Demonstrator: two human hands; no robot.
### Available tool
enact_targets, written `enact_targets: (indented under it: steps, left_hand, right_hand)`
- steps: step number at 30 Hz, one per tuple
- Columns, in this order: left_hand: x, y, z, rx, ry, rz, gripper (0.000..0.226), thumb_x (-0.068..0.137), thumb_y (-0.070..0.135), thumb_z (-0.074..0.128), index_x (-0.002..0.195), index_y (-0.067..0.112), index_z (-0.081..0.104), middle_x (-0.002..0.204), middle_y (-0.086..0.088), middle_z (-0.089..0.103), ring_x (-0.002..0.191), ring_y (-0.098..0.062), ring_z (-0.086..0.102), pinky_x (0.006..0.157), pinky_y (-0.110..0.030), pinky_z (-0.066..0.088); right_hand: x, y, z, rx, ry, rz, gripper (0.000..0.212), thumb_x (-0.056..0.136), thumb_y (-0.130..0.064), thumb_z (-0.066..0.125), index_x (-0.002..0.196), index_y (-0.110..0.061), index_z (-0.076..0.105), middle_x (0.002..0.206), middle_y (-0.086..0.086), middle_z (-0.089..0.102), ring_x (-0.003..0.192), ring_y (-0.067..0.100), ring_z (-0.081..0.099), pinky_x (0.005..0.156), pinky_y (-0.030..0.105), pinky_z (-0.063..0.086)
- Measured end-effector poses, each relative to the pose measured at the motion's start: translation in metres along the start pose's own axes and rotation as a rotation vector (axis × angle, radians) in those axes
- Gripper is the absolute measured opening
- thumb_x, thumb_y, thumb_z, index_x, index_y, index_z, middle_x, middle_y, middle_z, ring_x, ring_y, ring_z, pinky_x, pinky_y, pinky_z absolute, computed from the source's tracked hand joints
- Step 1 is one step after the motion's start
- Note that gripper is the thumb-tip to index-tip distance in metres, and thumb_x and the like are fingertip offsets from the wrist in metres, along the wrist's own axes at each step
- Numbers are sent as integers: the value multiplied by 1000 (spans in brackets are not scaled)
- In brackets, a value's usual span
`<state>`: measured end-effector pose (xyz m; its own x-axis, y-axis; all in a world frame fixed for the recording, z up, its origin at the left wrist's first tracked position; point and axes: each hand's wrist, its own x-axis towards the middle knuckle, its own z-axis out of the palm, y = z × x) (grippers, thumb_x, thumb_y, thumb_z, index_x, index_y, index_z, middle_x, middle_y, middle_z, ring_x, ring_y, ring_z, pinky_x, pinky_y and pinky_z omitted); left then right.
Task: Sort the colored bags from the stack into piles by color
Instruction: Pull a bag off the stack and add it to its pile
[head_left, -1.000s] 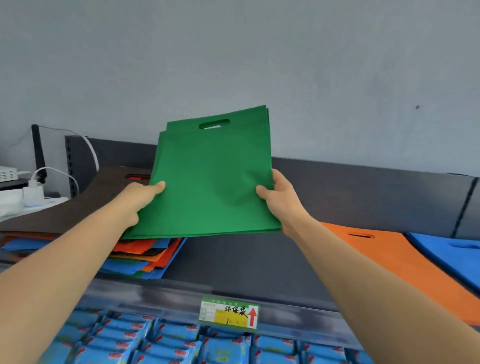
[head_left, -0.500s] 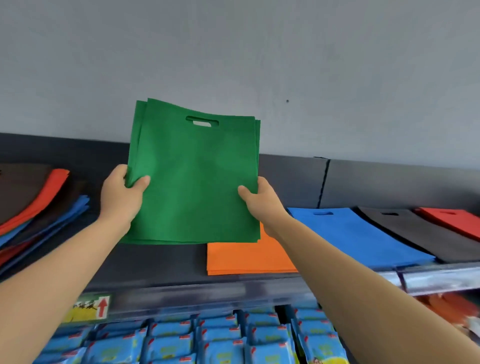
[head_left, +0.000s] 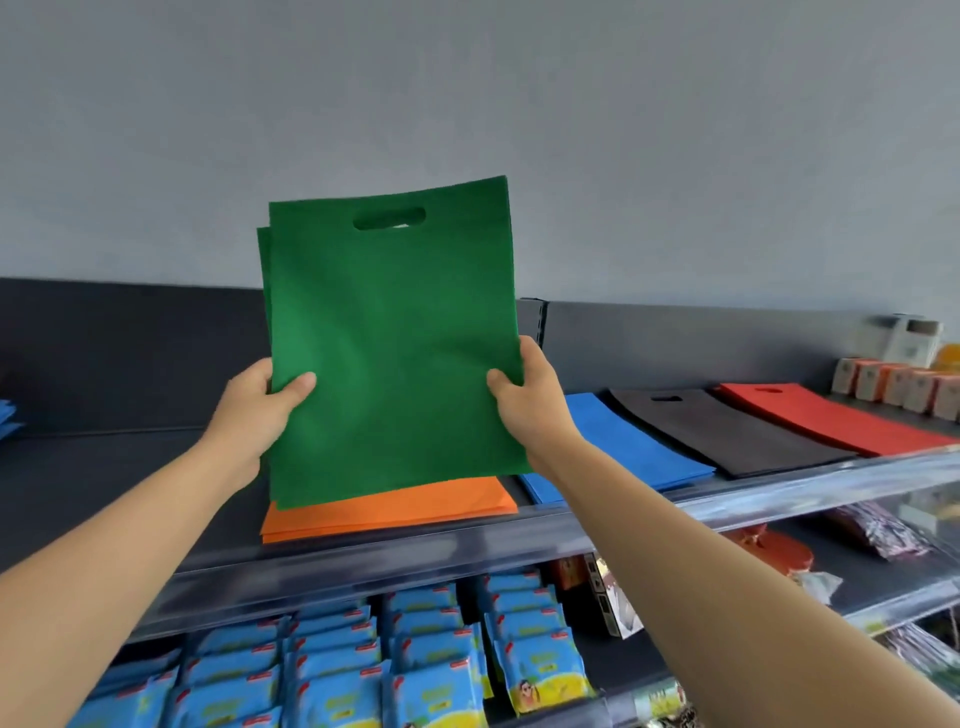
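I hold a small bundle of green bags (head_left: 389, 343) upright in front of me, handle cut-out at the top. My left hand (head_left: 257, 410) grips its left edge and my right hand (head_left: 527, 400) grips its right edge, thumbs on the front. Below it on the dark shelf (head_left: 104, 467) lies an orange pile (head_left: 395, 509), partly hidden by the green bags. To the right lie a blue pile (head_left: 623, 452), a black pile (head_left: 717, 426) and a red pile (head_left: 831, 415). A sliver of the mixed stack (head_left: 8, 418) shows at the far left edge.
Small boxes (head_left: 898, 384) stand at the shelf's far right. A lower shelf holds several blue snack packets (head_left: 415, 665) and other packaged goods (head_left: 878, 530). A grey wall rises behind the shelf.
The view has swung further right with the green bags: the mixed stack has slid almost out at the left, and the boxes at the right have come into view. The bags stand more upright.
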<state>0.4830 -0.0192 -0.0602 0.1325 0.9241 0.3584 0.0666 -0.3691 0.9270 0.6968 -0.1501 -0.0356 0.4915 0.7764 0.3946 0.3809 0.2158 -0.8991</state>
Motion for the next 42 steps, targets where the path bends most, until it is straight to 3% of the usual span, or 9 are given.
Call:
enact_targets:
  steps: [5,9,11,14,23,27,32,38,42]
  left_hand:
    - [-6,-2,1,90,171,48,32,100,14,47,131,14,50,132,0,56,122,-22,50,105,-46,40]
    - [-13,2,-26,164,220,106,27,100,9,43,125,17,52,118,4,57,108,-17,53,92,-36,42]
    - [-17,4,-44,192,242,117,30,100,8,43,126,19,52,115,5,57,104,-16,53,86,-33,41]
    - [-17,3,-73,231,260,110,38,100,7,42,133,22,50,117,10,54,104,-13,51,86,-30,39]
    - [5,-20,-174,371,184,-34,37,102,12,40,137,21,48,132,2,55,113,-18,52,89,-31,38]
    - [16,-35,-207,466,133,-107,37,103,13,37,138,17,48,135,-1,53,114,-19,48,90,-30,35]
    - [26,-54,-232,595,76,-178,38,101,11,39,138,7,45,139,-10,50,109,-24,50,88,-32,38]
    - [31,-76,-243,764,-15,-255,38,100,10,42,136,-1,42,144,-18,42,120,-30,46,92,-33,38]
    - [32,-83,-246,826,-114,-338,45,98,14,48,138,-4,39,122,-14,48,94,-22,42,62,-28,35]
  right_hand:
    - [-3,4,3,-22,-94,76,36,100,-16,41,136,-19,38,112,-5,60,105,35,61,91,52,52]
    - [-4,5,25,-179,-168,131,36,99,-15,38,135,-12,34,115,17,58,75,21,46,64,36,43]
    - [-4,5,41,-232,-179,124,39,99,-16,40,137,-13,32,108,9,56,76,20,47,67,37,44]
    - [-5,1,70,-215,-204,104,46,99,-10,40,143,-21,31,110,-4,53,91,22,57,89,44,53]
    - [-5,-20,168,60,-341,240,66,92,7,28,147,-28,31,125,0,60,95,19,64,73,35,58]
    - [-7,-18,208,6,-336,298,57,93,6,31,144,-19,34,121,4,60,98,23,62,79,39,57]
    - [-15,-15,239,-88,-349,345,45,93,6,34,134,-11,43,101,3,60,92,24,59,64,27,49]
    - [-22,-3,262,-307,-417,376,53,93,5,38,145,-8,33,121,11,54,107,30,55,89,37,50]
    - [-22,1,268,-528,-481,395,55,94,-3,46,146,-5,30,136,14,47,124,31,48,104,42,42]
